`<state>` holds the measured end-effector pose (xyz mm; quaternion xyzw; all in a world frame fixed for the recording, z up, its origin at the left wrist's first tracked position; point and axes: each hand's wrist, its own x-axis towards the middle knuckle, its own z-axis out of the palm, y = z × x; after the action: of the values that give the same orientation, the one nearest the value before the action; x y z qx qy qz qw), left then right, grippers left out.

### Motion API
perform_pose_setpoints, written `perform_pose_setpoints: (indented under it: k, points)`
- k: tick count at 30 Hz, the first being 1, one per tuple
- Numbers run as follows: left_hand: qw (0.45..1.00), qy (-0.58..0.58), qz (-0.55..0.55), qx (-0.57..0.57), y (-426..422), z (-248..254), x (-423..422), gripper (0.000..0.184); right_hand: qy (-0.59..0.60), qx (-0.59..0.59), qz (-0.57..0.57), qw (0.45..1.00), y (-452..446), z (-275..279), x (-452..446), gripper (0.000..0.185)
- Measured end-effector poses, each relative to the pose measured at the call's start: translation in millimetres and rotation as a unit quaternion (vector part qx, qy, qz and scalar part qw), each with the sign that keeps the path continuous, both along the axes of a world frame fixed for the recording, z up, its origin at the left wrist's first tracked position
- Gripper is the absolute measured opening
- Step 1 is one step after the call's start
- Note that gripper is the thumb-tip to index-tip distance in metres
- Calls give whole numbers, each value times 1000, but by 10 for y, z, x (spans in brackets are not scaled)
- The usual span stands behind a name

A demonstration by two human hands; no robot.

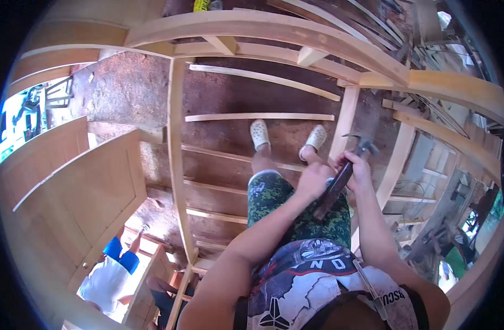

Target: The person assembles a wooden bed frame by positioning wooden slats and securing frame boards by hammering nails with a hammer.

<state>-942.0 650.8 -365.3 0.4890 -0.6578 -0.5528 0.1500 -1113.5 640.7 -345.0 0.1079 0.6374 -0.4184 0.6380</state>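
A claw hammer (pixel 335 192) with a dark handle lies slanted across my lap, its metal head pointing up and away from me. My right hand (pixel 360 169) is closed round the handle just below the head. Close beside it, my left hand (pixel 315 180) is closed with its fingertips near the right one's. Whatever those left fingers hold, if anything, is hidden. Beyond both hands stands a pale wooden post (pixel 346 115), part of a timber frame around me.
Thin wooden slats (pixel 257 116) cross the frame below and ahead of me. A curved top rail (pixel 263 23) spans the front. Wooden door panels (pixel 81 201) stand at left, with another person (pixel 106 286) beyond. Scrap timber (pixel 450 93) is piled at right.
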Motion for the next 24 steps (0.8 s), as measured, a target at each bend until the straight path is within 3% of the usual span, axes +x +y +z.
perform_pose_setpoints:
  k: [2, 3, 4, 5, 6, 8, 10, 12, 14, 15, 18, 22, 24]
  points:
    - [982, -86, 55, 158, -148, -334, 481, 18, 42, -42, -39, 997, -12, 67, 232, 11]
    - [925, 5, 195, 325, -371, -178, 714, 11, 24, -90, -28, 995, 15, 51, 285, 13]
    - [813, 96, 325, 473, -579, -34, 846, 6, 9, -136, -18, 991, 12, 39, 344, 15]
    - [785, 128, 377, 474, -574, -237, 883, 4, 1, -122, -16, 992, -5, -33, 450, 21]
    - [742, 245, 395, 484, -484, -622, 934, 5, 0, -117, -27, 993, -18, -77, 591, 21]
    - [734, 266, 406, 474, -695, -460, 795, 12, 121, -92, 25, 988, -36, -188, 844, 16]
    - [754, 281, 374, 461, -816, -368, 686, 16, 149, -94, -66, 982, -45, -322, 1121, 12]
    - [769, 297, 332, 459, -871, -307, 571, 20, 175, -37, -59, 982, -57, -287, 1288, 13]
    - [849, 225, 271, 394, -921, -240, 553, 23, 164, -71, -88, 980, -50, -261, 1374, 10]
    - [813, 263, 304, 421, -938, -178, 507, 13, 169, -47, -114, 978, -70, -266, 1386, 8]
    - [807, 247, 305, 442, -987, -7, 437, 12, 130, -43, -145, 980, -178, -39, 1326, 10]
    - [893, 191, 258, 315, -829, -166, 300, 12, 74, -1, -184, 980, -43, -171, 1351, 9]
    - [876, 192, 250, 365, -799, -118, 239, 10, 128, -3, -223, 966, -4, -212, 1401, 11]
